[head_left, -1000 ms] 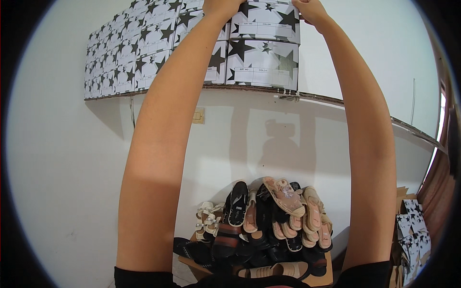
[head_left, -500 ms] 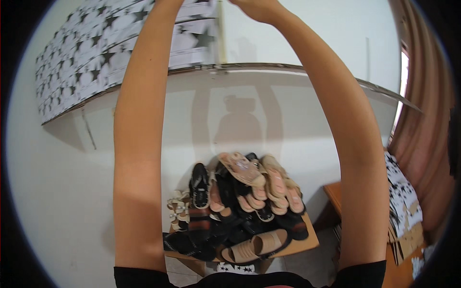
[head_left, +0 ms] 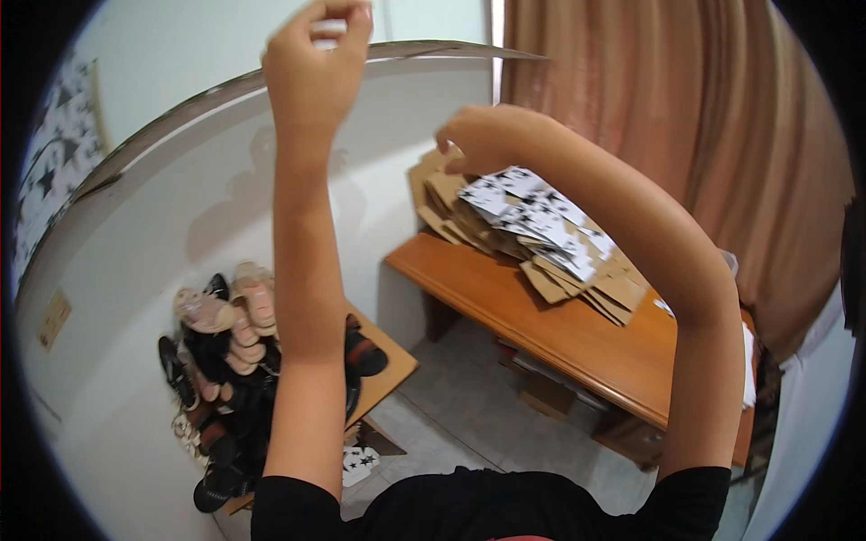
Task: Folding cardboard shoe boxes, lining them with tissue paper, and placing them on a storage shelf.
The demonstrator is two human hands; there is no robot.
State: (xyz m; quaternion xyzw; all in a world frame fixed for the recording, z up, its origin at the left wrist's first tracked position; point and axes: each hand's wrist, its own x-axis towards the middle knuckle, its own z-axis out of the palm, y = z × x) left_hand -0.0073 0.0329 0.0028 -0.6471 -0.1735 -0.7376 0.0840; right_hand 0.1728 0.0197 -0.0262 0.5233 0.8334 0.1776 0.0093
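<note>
My left hand (head_left: pixel 316 72) is raised at the upper middle, in front of the wall shelf's edge. Its fingers curl round to the thumb, and nothing shows in them. To the right, my right hand (head_left: pixel 492 137) hangs over the back left end of a pile of flat cardboard pieces. Its fingers bend downward with the thumb apart, holding nothing I can see. Part of the pile is plain brown cardboard (head_left: pixel 451 198); white sheets with black stars (head_left: pixel 523 209) lie over it. My right forearm hides some of the pile. It rests on a brown wooden desk (head_left: pixel 505 293).
A long wall shelf (head_left: pixel 216 101) curves across the top, with star-printed boxes (head_left: pixel 59 149) at its left end. Lower left, sandals and shoes (head_left: pixel 244 343) are heaped on a small wooden table (head_left: pixel 388 361). A brown curtain (head_left: pixel 649 108) hangs behind the desk.
The view has swung right, from the shelf and shoes toward the desk. Both hands have come down from the top edge, the right one reaching over the cardboard pile.
</note>
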